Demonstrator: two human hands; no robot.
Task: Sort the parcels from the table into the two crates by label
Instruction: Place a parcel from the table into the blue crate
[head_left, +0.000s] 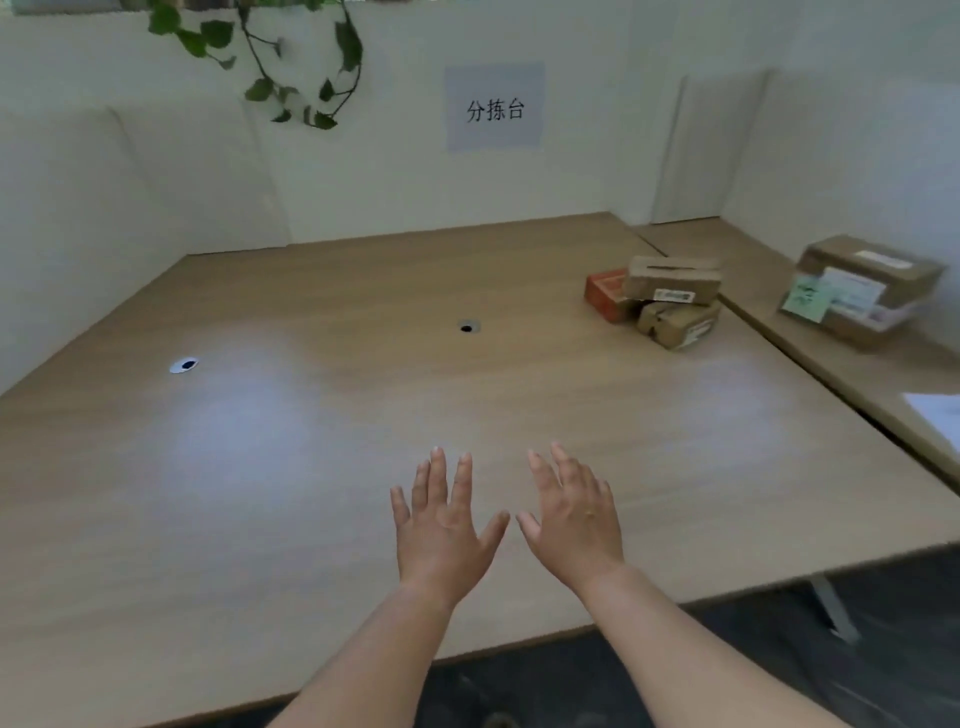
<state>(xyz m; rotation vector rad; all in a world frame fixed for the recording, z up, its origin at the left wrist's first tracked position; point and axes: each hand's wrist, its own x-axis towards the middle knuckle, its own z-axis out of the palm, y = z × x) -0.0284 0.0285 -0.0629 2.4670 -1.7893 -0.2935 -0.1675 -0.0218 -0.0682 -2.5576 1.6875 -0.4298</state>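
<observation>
Hands: two bare hands, side by side, stretch palms down over the near part of the counter (311, 441), thumbs close but apart.
Left hand (441, 525): fingers straight and spread, holding nothing.
Right hand (574, 514): fingers likewise straight and fanned out, holding nothing.
Contact: whether either palm touches the wood cannot be told.
Parcels, main pile: three, huddled at the far right of the counter, well apart from both hands.
Red parcel (605, 291): one, at the pile's left end, flat on the wood.
Top parcel (672, 278): one, brown cardboard, lying across the other two, a white label on its near face.
Lower parcel (680, 322): one, brown, tilted, at the front of the pile, a pale label on its side.
Far parcel (872, 270): brown cardboard with white labels, standing on the side counter (769, 291) to the right; whether it is one box or two stacked cannot be told.
Green note (805, 299): one, stuck on the far parcel's left face.
Holes: two round cable openings in the counter, the left hole (184, 365) and the right hole (466, 327), well apart.
Sign (493, 106): one pale sheet on the back wall, three printed characters.
Vine (291, 62): one leafy strand hanging at the wall's top left.
Sheet (935, 415): one white paper at the right edge, on the side counter.
</observation>
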